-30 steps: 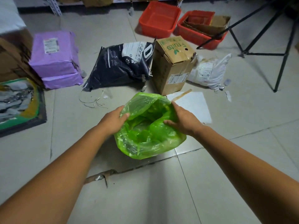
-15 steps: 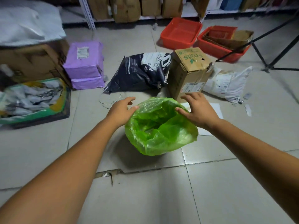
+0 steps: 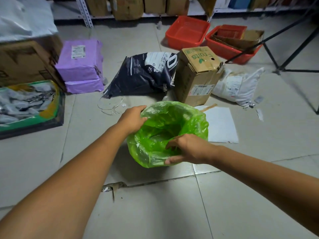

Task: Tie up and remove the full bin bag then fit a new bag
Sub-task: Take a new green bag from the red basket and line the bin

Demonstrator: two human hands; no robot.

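A translucent green bin bag lines a small bin on the tiled floor, its top folded out over the rim and its mouth open. The bin itself is hidden under the plastic. My left hand grips the bag's edge at the far left of the rim. At the near right of the rim my right hand pinches the plastic, fingers inside the mouth and thumb outside.
Behind the bin stand a "fruits" cardboard box, a dark printed sack and a white parcel. A white sheet lies right of it. Purple parcels, red crates and a black stand sit farther off.
My right hand has moved from the far right of the rim to the near right and now pinches the plastic. The left hand has closed on the bag's edge. The view has shifted a little.
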